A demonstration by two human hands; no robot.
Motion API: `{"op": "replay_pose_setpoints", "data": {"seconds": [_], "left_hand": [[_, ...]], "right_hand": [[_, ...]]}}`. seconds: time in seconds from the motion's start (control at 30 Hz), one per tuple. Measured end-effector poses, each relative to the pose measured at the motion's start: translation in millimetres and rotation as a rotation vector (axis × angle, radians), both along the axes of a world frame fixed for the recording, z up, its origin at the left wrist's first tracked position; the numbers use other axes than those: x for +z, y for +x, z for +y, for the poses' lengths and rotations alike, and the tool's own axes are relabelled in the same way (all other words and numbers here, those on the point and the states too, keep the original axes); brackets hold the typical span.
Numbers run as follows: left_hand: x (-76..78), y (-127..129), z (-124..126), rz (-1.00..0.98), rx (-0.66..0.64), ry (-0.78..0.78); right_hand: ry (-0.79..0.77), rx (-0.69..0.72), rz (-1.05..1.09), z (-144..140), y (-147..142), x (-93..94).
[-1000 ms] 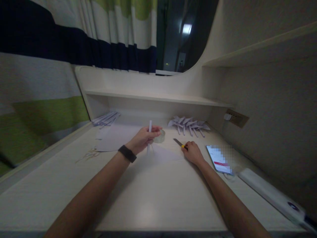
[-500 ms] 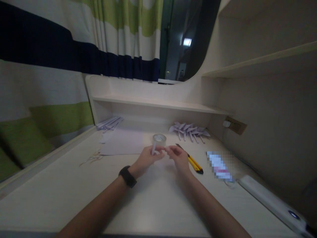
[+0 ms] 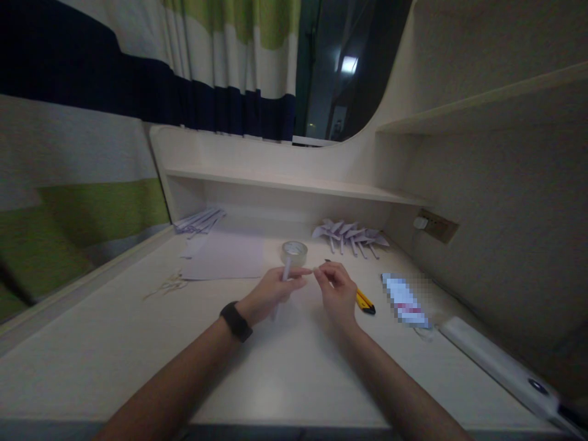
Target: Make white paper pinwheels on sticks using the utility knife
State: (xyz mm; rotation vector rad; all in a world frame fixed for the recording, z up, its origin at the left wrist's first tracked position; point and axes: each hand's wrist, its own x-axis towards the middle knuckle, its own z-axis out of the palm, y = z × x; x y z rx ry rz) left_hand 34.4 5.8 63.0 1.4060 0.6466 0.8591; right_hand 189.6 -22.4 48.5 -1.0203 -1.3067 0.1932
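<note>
Thin white tube of rolled paper (image 3: 286, 270): risks springing loose and unrolling if the pinch on it slackens, since nothing visible seems to bind it; risks buckling or creasing too if squeezed harder, being light and hollow by the look of it. Could also knock into the clear roll of sticky tape (image 3: 294, 251) standing just beyond its top end, or drop onto the pale desk top (image 3: 285, 367) if twisted out of the grip. Sits in the left hand (image 3: 271, 291), tilted a little off upright, upper end poking out above the thumb and fingers, which close snugly around its middle; lower end hard to make out in the dim light. Right hand (image 3: 338, 291) just to the right of the tube, apart from it, fingers bent and tips drawn together toward the tube's top; impossible to tell whether anything thin lies between them. Black band (image 3: 236, 320) on the left wrist. Yellow and black utility knife (image 3: 365, 301) flat on the desk just right of the right hand, partly hidden behind it. Farther out: plain white sheet of paper (image 3: 227, 257) to the far left, heap of folded white paper shapes (image 3: 351, 234) to the far right under the shelf.
</note>
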Motion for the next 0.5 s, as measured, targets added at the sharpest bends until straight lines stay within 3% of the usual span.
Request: {"op": "replay_pose_setpoints", "data": {"seconds": [0.23, 0.3, 0.43, 0.5], "left_hand": [[-2.7, -4.9, 7.9, -0.115, -0.034, -0.120], [-4.3, -6.2, 8.0, -0.097, -0.114, -0.131], [-5.8, -4.1, 0.2, -0.005, -0.341, -0.154], [-5.9, -1.7, -4.9, 0.049, -0.406, -0.143]], "right_hand": [[0.043, 0.001, 0.158, 2.1, 9.3, 6.6], [-0.009, 0.117, 0.209, 2.5, 9.1, 8.2], [-0.201, 0.479, 0.252, -2.3, 2.1, 9.5], [-0.303, 0.581, 0.272, -5.4, -1.6, 8.8]]}}
